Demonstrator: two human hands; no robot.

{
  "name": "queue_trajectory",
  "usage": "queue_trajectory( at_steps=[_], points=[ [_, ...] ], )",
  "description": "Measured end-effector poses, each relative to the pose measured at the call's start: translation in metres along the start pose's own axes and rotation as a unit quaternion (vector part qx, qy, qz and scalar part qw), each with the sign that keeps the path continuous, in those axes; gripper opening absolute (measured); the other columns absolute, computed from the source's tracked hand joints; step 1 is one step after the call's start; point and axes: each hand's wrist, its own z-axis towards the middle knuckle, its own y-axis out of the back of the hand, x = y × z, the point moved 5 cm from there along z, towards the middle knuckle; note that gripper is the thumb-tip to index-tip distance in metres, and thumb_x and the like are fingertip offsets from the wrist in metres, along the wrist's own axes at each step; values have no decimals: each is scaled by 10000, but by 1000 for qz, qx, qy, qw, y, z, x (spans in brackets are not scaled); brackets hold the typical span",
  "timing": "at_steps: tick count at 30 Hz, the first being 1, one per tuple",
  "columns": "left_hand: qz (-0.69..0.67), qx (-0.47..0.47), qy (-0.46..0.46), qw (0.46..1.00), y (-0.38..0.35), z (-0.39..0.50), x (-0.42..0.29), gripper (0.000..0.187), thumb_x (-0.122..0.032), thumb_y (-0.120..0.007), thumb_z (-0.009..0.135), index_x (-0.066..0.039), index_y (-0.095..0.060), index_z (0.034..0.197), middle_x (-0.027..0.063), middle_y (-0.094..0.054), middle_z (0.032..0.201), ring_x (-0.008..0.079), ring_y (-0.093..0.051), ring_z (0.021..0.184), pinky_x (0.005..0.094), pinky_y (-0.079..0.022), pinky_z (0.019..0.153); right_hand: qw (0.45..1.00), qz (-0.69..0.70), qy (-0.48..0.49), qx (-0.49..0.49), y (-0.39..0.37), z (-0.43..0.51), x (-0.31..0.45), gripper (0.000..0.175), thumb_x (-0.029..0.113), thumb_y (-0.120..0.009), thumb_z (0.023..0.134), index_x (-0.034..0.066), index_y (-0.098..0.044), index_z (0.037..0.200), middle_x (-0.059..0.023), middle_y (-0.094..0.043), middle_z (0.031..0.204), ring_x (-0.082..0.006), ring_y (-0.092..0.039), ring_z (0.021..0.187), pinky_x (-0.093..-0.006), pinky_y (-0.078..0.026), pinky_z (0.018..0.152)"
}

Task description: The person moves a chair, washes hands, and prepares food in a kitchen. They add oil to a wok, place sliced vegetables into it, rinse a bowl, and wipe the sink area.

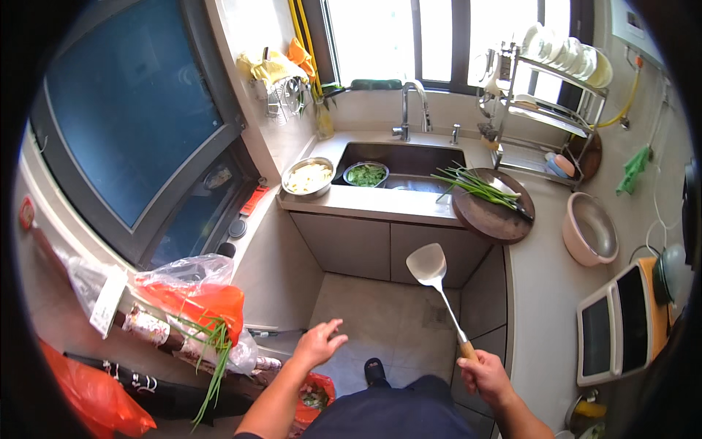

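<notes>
My right hand (485, 376) grips the wooden handle of a metal wok spatula (430, 266), its broad blade raised over the floor in front of the cabinets. My left hand (321, 343) holds nothing; its fingers are apart, in the air over the floor. Ahead, a metal bowl of pale cut food (309, 178) stands on the counter left of the sink (406, 156). Inside the sink sits a bowl of green leaves (366, 175). Green onions (482, 189) lie across a round chopping board (488, 222), with a dark-handled knife (524, 211) beside them.
A pink basin (589, 228) stands on the right counter, nearer me than the dish rack (548, 110). Further along is a white-framed appliance with dark panels (614, 324). At left hang plastic bags (192, 296) with green stalks. A red-lined bin (317, 395) is by my legs.
</notes>
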Motion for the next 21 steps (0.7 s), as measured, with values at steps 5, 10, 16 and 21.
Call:
queue_trajectory(
  at_steps=[5, 10, 16, 21],
  points=[
    [33, -25, -9, 999, 25, 105, 3, 579, -402, -737, 927, -122, -584, 1410, 121, -726, 1105, 280, -715, 952, 408, -571, 834, 1000, -11, 20, 11, -1, 71, 49, 172, 155, -712, 950, 22, -603, 944, -3, -533, 640, -94, -472, 480, -260, -381, 439],
    [-540, -19, 210, 814, 40, 226, 62, 689, -325, -669, 1009, -24, -371, 1553, 182, -688, 1227, 305, -703, 1063, 431, -594, 873, 999, -23, 15, 45, 24, 149, 86, 195, 165, -734, 932, 18, -636, 1014, -3, -540, 644, -99, -481, 478, -264, -393, 443],
    [-635, -176, 282, 698, 96, 368, 129, 801, -431, -624, 1016, 109, -306, 1516, 274, -435, 1527, 439, -495, 1356, 564, -505, 1068, 992, -68, 54, 88, 48, 234, 167, 195, 194, -744, 939, 48, -632, 1005, 14, -558, 675, -68, -488, 514, -238, -390, 471],
    [-664, -220, 306, 646, 100, 450, 199, 859, -418, -621, 1015, 12, -161, 1600, 294, -232, 1637, 465, -433, 1407, 605, -479, 1075, 996, -23, 61, 66, 54, 252, 204, 196, 205, -740, 946, 60, -645, 1036, 18, -565, 687, -59, -490, 525, -232, -392, 485]
  ],
)
